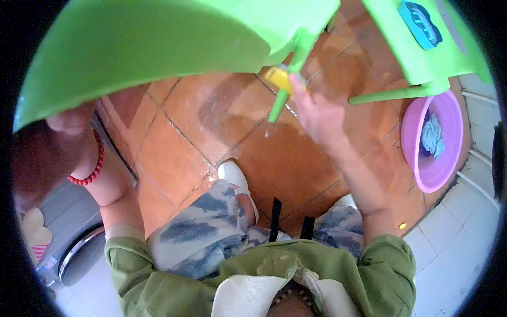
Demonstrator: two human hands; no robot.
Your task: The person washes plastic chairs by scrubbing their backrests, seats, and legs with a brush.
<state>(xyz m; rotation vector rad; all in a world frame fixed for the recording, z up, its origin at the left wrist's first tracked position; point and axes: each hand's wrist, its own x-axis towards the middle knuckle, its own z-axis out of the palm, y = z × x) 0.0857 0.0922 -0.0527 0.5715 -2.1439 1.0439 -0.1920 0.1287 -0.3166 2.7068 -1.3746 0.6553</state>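
A green plastic chair (pixel 174 47) fills the upper left, one leg reaching down over the tiled floor. My right hand (pixel 319 113) is closed on a yellow brush (pixel 278 79), whose head is against that leg. On the left, my left hand (pixel 71 120) is at the chair's lower edge, partly covered by it and in shadow; its fingers are mostly hidden. A red bead bracelet (pixel 96 171) circles my left wrist.
At the upper right, another green piece of furniture (pixel 391 42) bears a blue brush (pixel 421 25). Below it, a pink basin (pixel 441 171) holds a light blue cloth (pixel 433 136). A grey appliance (pixel 79 222) stands at the left.
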